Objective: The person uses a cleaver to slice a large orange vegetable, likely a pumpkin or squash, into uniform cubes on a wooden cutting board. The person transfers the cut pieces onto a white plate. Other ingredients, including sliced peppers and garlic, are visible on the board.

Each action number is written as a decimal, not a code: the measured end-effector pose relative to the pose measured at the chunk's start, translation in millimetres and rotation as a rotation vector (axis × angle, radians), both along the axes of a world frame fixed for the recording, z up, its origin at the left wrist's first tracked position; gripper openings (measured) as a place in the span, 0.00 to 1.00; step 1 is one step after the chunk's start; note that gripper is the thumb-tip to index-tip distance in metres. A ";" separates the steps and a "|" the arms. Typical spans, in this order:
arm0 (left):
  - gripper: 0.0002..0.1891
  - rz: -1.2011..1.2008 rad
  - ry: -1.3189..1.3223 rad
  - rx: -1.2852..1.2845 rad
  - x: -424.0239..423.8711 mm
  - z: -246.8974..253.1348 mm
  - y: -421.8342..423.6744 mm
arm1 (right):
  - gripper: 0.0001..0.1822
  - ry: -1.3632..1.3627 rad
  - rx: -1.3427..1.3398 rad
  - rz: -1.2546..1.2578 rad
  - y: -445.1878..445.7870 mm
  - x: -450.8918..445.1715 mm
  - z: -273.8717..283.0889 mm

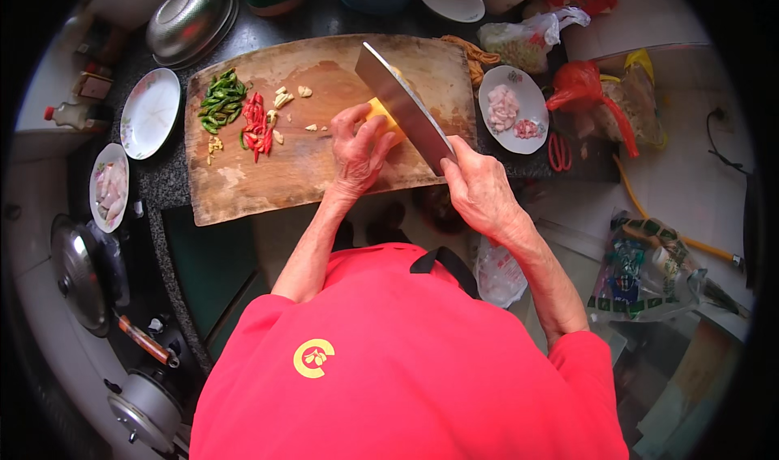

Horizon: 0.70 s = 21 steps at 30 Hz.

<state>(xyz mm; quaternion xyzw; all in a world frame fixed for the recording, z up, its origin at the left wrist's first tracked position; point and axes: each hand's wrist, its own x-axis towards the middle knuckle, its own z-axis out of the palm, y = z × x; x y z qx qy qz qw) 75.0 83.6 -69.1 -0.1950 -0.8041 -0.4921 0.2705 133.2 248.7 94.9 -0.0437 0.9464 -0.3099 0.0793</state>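
My right hand (484,186) grips the handle end of a broad cleaver (405,104), its blade slanting up and to the left. Under and beside the blade lies a yellow piece of food (384,119), perhaps a vegetable, partly hidden. The fingers of my left hand (360,146) press on its left side. Both are over a worn wooden cutting board (292,180). To the left on the board sit cut green peppers (223,101), cut red peppers (258,125), pale garlic pieces (283,99) and small yellowish bits (214,146).
Right of the board, a plate (532,143) holds pale sliced meat (503,108) and minced reddish bits, near red-handled scissors (560,152) and plastic bags (578,86). Leftward are a white oval plate (152,113), a dish of pale meat (109,192), metal bowls (190,22) and a lidded wok (79,274).
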 end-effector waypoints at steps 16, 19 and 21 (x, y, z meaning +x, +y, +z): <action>0.22 -0.003 -0.037 0.012 0.3 -5.3 -1.7 | 0.08 -0.114 0.113 0.019 -8.6 2.1 1.1; 0.23 -0.003 -0.022 0.022 0.4 -4.8 -2.5 | 0.08 -0.136 0.133 0.025 -9.2 2.7 0.5; 0.24 -0.007 -0.014 0.020 -0.1 -6.3 -2.9 | 0.08 -0.146 0.138 0.033 -10.9 2.7 1.4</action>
